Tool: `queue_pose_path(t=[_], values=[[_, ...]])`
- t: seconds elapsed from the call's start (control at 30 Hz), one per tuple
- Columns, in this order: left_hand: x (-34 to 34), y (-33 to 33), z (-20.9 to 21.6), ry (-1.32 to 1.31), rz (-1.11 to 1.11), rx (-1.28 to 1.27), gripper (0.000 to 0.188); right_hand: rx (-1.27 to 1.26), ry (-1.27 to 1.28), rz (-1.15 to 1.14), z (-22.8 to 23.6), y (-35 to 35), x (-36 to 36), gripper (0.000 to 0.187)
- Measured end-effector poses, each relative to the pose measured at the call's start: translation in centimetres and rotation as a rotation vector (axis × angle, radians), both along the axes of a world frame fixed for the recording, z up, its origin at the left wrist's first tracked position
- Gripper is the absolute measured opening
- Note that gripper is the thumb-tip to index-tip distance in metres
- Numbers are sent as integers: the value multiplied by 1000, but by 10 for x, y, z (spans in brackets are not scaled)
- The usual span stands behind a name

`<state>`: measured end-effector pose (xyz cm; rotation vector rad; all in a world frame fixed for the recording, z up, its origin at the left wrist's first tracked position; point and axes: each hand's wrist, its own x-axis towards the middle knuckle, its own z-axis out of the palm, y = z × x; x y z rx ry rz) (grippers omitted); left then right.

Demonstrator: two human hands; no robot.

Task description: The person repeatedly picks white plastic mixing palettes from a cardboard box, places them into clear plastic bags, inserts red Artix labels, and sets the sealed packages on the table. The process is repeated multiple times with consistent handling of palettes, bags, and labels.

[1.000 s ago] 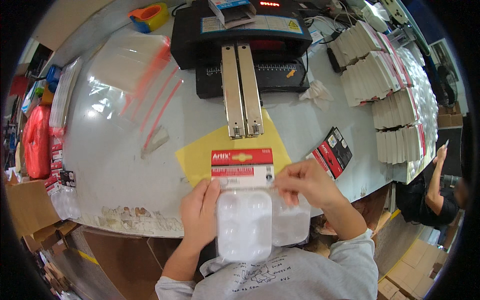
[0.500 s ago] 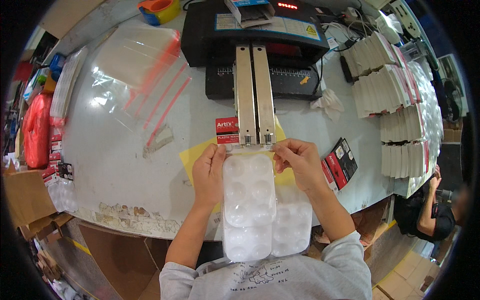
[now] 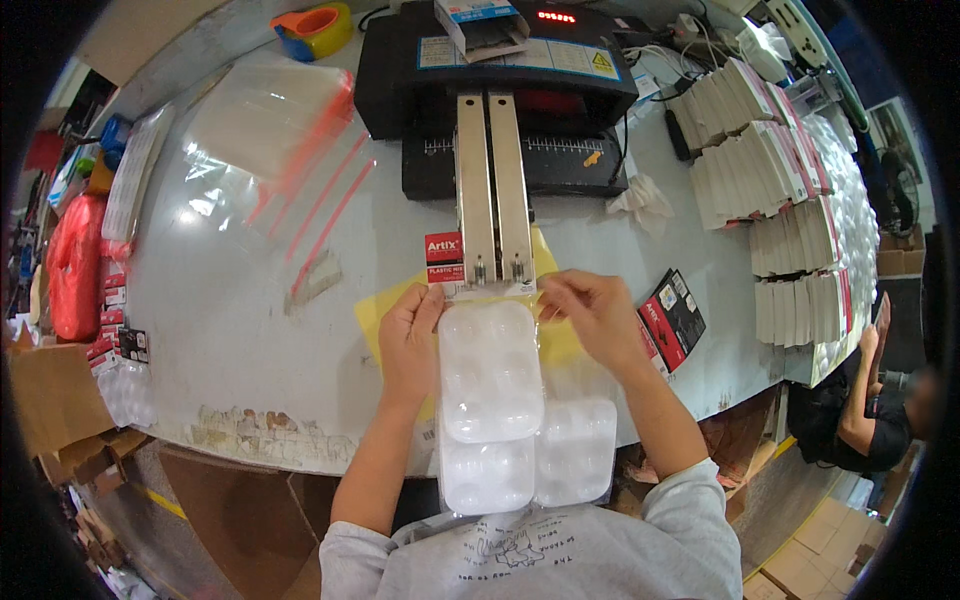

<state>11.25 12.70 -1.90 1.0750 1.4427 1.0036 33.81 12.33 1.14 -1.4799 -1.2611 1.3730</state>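
Observation:
A bagged white plastic palette (image 3: 488,370) with round wells hangs below a red and white header card (image 3: 444,262). The card's top lies under the two metal arms (image 3: 494,190) of a black electric stapling machine (image 3: 500,75). My left hand (image 3: 408,335) is closed on the pack's upper left edge, thumb on top. Beside the upper right corner is my right hand (image 3: 592,312), its fingers curled together; whether they grip the bag's edge is hidden. More bagged palettes (image 3: 577,455) lie below, at the table's front edge. A yellow sheet (image 3: 556,345) lies beneath the work.
Clear bags with red strips (image 3: 270,130) lie at left. Stacks of carded packs (image 3: 790,220) stand at right. A black and red card pack (image 3: 672,315) rests near my right forearm. A tape dispenser (image 3: 313,30) sits at the back; another person (image 3: 865,400) is at far right.
The view has shifted slightly, so the machine and table appear further left. My right fingers have moved a little away from the machine arms. My left hand keeps its hold beside the card.

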Motion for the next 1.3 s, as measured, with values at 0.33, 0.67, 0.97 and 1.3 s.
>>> queue_pose_path(t=[0.33,0.67,0.97,1.3], values=[[-54,-54,55,654,-83,201,25,302,-1133,-317,-46,-71,101,79],[-14,-69,50,547,-179,226,21,134,-215,-365,51,-49,61,41],[-5,-83,86,-355,-189,-129,10,255,-257,479,115,-8,-24,41],[-9,-77,85,-153,-264,-71,12,568,-451,402,90,-13,-48,30]])
